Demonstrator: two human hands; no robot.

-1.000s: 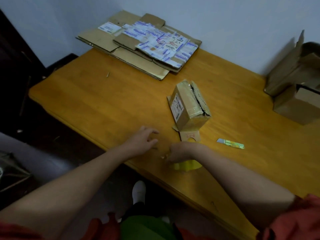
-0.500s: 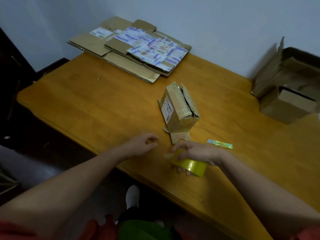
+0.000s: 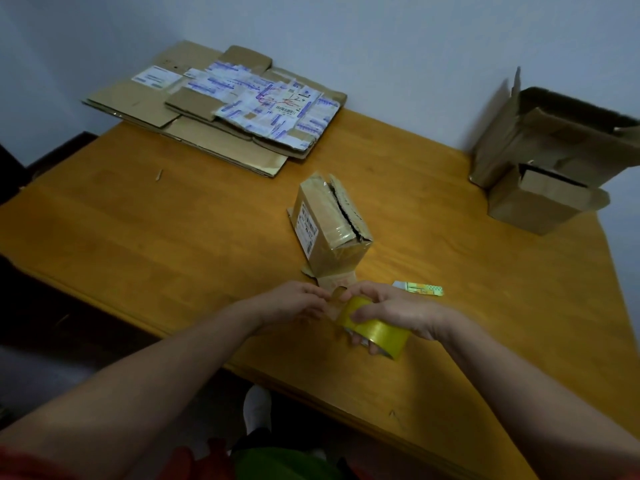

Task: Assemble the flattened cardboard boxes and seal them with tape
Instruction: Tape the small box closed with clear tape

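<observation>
A small assembled cardboard box (image 3: pixel 329 226) stands on the wooden table (image 3: pixel 173 230), its top flaps split by an open seam and one flap lying flat toward me. My right hand (image 3: pixel 394 313) grips a yellow tape roll (image 3: pixel 374 332) just above the table's near edge, thumb on top and fingers underneath. My left hand (image 3: pixel 294 303) meets the roll from the left, its fingertips pinched at the roll's left end; what they pinch is too small to tell. A stack of flattened cardboard boxes (image 3: pixel 221 109) with printed labels lies at the far left.
Two open cardboard boxes (image 3: pixel 550 168) stand at the table's far right, by the wall. A small green and yellow card (image 3: pixel 419 289) lies right of my hands. A tiny scrap (image 3: pixel 159 174) lies at mid left. The table's near edge runs diagonally below my hands.
My right hand picked the tape roll up from the table edge and raised it. My left hand left the table surface and closed in on the roll's left end.
</observation>
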